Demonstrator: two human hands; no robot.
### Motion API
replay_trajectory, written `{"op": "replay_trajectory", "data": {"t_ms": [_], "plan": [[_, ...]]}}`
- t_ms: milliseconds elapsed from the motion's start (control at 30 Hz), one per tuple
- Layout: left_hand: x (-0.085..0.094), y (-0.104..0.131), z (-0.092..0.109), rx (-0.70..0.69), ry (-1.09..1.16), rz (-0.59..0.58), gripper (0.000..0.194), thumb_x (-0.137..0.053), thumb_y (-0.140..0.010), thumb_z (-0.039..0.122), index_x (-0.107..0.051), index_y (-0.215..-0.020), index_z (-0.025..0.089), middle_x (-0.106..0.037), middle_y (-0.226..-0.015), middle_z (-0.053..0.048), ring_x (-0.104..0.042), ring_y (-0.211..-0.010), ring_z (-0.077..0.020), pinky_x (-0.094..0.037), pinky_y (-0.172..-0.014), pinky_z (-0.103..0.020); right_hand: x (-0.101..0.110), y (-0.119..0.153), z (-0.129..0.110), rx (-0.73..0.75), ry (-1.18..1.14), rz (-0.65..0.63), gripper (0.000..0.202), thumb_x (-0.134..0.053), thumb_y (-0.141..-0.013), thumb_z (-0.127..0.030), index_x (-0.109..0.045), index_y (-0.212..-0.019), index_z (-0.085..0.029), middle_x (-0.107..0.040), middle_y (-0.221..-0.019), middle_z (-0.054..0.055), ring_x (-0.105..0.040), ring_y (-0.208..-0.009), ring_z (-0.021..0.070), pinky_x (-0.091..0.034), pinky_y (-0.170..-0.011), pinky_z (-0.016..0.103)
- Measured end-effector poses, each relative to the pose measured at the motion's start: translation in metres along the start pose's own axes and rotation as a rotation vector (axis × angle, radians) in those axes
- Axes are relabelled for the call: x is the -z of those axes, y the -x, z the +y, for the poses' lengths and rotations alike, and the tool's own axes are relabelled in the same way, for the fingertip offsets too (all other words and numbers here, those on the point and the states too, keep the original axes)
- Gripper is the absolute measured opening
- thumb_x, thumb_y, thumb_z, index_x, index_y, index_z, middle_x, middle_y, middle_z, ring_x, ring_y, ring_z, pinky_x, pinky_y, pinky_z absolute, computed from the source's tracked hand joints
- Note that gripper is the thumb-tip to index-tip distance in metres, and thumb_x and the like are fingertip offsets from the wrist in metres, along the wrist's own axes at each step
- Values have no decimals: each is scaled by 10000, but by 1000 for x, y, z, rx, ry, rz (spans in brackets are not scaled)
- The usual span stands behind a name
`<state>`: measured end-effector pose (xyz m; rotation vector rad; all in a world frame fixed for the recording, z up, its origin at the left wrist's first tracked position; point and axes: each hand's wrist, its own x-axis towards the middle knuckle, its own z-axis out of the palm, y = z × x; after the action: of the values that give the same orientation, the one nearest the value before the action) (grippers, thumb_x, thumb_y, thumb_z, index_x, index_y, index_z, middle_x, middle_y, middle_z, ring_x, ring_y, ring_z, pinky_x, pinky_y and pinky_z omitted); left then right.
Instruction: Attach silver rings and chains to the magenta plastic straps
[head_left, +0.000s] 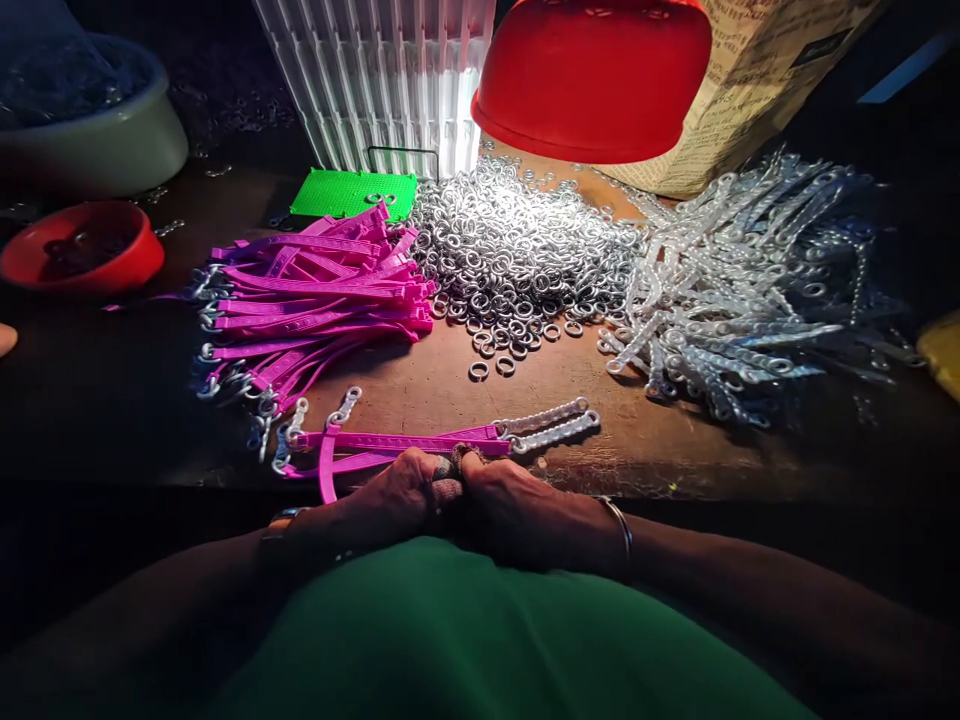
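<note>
My left hand [411, 488] and my right hand [514, 505] meet at the table's front edge, fingers pinched together, some wrapped in grey-brown tape or covers. Whatever lies between the fingertips is too dark and small to make out. Just beyond them lie pink straps [405, 441], with clear twisted plastic links [551, 412] joined at their right end. More clear links [347, 405] and rings hang at the left end. One pink strap [327, 465] crosses over the others and drops toward my left wrist.
Behind are a heap of pink straps [322, 290], a mound of silver rings [517, 240] and a pile of clear links [735, 290]. A red lamp shade [592, 80] hangs above. A green mesh tray [337, 193], red bowl [135, 250] and pale tub [150, 140] stand left.
</note>
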<state>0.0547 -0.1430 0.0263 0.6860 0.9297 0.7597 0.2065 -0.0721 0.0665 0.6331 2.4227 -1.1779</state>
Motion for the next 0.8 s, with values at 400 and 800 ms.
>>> {"op": "replay_trajectory", "data": {"t_ms": [400,800], "plan": [[8,0,2,45,88,52,292,-646,-770,369,-599,-677,97,-570,-620,-29,-518,-545,-117,-393,-518,-236,-4,-4,21,206,-152,236,127,-405,-855,-184,-356,-739,-178,-428,-676,-16,-312,-560,87,-302,-546,241],[52,-26,6,-91,-937,488,367,-528,-770,449,-635,-981,169,-689,-931,-68,-634,-861,-228,-481,-717,-278,-21,7,108,-42,292,616,277,-476,-853,-337,-489,-1025,-120,-575,-709,47,-450,-574,145,-281,-528,261]]}}
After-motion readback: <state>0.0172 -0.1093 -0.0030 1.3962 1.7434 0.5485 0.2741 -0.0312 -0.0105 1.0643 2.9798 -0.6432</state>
